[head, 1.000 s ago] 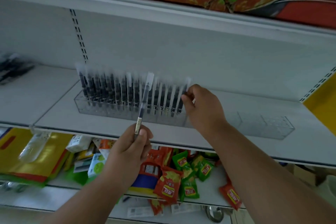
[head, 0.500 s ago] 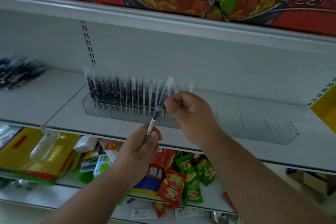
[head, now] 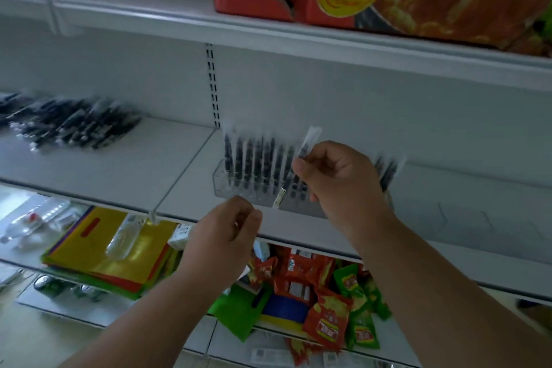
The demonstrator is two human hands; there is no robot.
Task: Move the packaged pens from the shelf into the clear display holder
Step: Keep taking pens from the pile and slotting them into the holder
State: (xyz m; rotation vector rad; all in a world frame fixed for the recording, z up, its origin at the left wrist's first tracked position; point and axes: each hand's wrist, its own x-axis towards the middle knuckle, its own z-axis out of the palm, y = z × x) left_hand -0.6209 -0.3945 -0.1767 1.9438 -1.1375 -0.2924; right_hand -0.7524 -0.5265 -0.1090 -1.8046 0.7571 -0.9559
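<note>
While pinched, pen: the packaged pen [head: 301,164] slants before the standing row, wrapper top up-right, labelled end down-left.
Long axis: tilted, not upright like the slotted pens.
Right hand [head: 337,179]: pinches it near the upper end; nearer the clear display holder [head: 219,185].
Left hand [head: 227,236]: loosely curled, holding nothing, just below the lower end.
Supply: loose pens [head: 71,122] lie far left on the shelf [head: 119,170].
Next, likely: stand it upright, drop it into a free slot.
</note>
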